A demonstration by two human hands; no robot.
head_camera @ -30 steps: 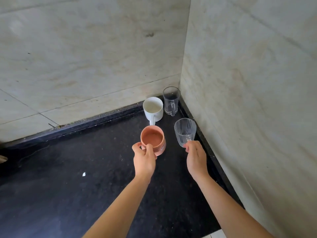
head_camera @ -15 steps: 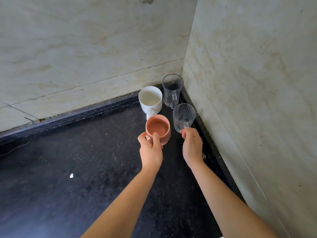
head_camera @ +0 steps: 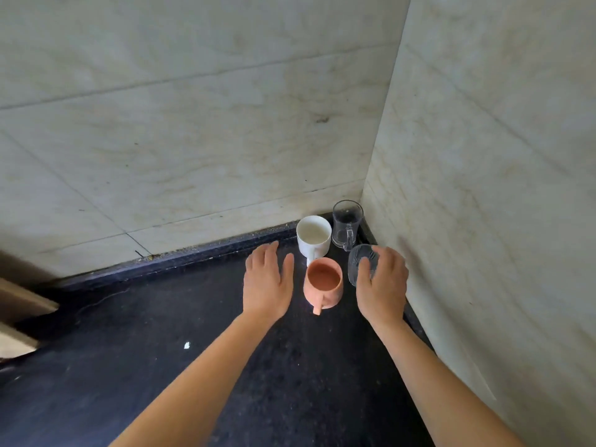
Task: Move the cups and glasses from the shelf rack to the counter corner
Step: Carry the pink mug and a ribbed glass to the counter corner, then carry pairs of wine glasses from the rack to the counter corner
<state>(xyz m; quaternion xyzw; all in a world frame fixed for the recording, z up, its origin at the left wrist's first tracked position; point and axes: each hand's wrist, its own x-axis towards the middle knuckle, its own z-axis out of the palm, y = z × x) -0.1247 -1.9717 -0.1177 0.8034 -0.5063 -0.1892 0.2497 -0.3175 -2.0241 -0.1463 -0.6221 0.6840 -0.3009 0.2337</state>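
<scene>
A terracotta mug (head_camera: 323, 283) stands on the black counter (head_camera: 161, 366) with its handle toward me. My left hand (head_camera: 267, 283) hovers just left of it, fingers spread, holding nothing. A ribbed clear glass (head_camera: 358, 262) stands to the right of the mug, and my right hand (head_camera: 382, 285) rests over it with the fingers on its rim and side. Behind them a white mug (head_camera: 313, 237) and a clear glass mug (head_camera: 346, 224) sit in the corner.
Two marble-tiled walls meet at the corner and hem in the cups at the back and right. A pale wooden edge (head_camera: 22, 314) juts in at the left. A small white speck (head_camera: 186, 345) lies on the counter.
My left hand has let go of the terracotta mug, which now stands on the counter, and has moved left. The ribbed glass has come down beside the mug under my right hand.
</scene>
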